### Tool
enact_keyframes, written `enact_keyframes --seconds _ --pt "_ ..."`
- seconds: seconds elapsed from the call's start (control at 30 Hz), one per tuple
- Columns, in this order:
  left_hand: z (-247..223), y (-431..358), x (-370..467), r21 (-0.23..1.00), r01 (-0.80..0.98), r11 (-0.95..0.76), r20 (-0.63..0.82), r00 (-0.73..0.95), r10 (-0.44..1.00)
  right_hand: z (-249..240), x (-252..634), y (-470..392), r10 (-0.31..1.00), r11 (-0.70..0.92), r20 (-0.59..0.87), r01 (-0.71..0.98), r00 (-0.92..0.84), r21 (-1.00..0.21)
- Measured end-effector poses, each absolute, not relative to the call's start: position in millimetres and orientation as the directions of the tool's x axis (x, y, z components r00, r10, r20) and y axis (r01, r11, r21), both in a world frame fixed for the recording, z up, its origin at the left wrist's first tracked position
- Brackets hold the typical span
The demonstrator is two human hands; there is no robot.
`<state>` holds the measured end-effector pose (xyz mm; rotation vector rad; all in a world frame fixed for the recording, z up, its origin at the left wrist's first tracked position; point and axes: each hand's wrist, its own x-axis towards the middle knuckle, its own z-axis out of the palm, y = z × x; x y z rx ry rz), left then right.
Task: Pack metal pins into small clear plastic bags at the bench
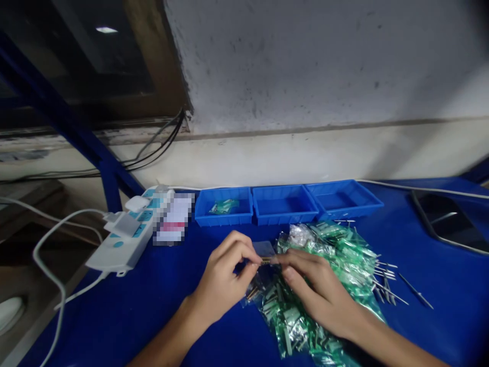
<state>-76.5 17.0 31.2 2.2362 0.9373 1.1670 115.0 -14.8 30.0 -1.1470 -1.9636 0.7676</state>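
My left hand [229, 267] is closed in a pinch on a small brass-coloured rod [265, 260], held level above the table. From the other side my right hand [319, 285] brings its bent fingers to the rod's right end; what they grip is blurred. A clear plastic bag [264, 248] shows just behind the rod. Below my fingertips lies another clear bag with copper-coloured pieces [252, 293]. Under and around my right hand spreads a heap of green-tinted plastic packets [346, 250] with metal parts in them.
Three blue trays [225, 220] stand along the wall, the left one holding a green packet [224, 206]. Loose metal rods [387, 285] lie right of the heap, near a phone [451, 219]. On the left are a white power strip [130, 234] with cables and a blurred-out card [173, 219].
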Motion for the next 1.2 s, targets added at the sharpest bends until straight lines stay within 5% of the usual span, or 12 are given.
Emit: enact_keyframes --seconds 0.13,0.27,0.4,0.57,0.67,0.77,0.9,1.03,1.2 --pt "26.1 8.0 -72.1 0.603 0.283 -0.746 0.585 0.479 0.654 28.4 111.5 -14.8 0.922 0.37 0.276 0.405 -0.273 -0.836" --pt "20.9 8.2 -69.3 0.617 0.337 -0.711 0.493 0.538 0.684 23.5 110.7 -10.8 0.97 0.242 0.21 0.376 -0.124 -0.894" --pt "25.3 12.8 -70.1 0.702 0.373 -0.607 0.387 0.516 0.765 19.1 112.8 -8.4 0.952 0.29 0.304 0.401 -0.031 -0.869" --pt "33.5 15.8 -69.5 0.978 0.184 -0.101 -0.008 0.513 0.858 20.8 113.2 -12.4 0.885 0.443 0.461 0.438 -0.071 -0.782" --pt "31.7 15.4 -67.5 0.965 -0.041 0.259 -0.205 0.494 0.845 23.1 111.9 -15.3 0.84 0.529 0.524 0.425 -0.14 -0.734" --pt "27.6 15.0 -65.7 0.922 -0.083 0.379 -0.306 0.445 0.841 23.2 111.4 -17.0 0.789 0.604 0.572 0.455 -0.223 -0.655" --pt "26.0 12.8 -64.4 0.96 0.049 0.275 -0.273 0.383 0.883 19.7 111.8 -20.2 0.785 0.608 0.541 0.54 -0.302 -0.582" --pt "29.6 9.0 -66.3 0.975 0.198 -0.103 0.047 0.269 0.962 20.7 111.7 -22.5 0.845 0.519 0.483 0.567 -0.229 -0.64" --pt "29.2 9.0 -71.3 0.71 0.441 -0.548 0.463 0.294 0.836 28.6 114.2 -14.0 0.955 0.295 0.273 0.344 -0.114 -0.891"
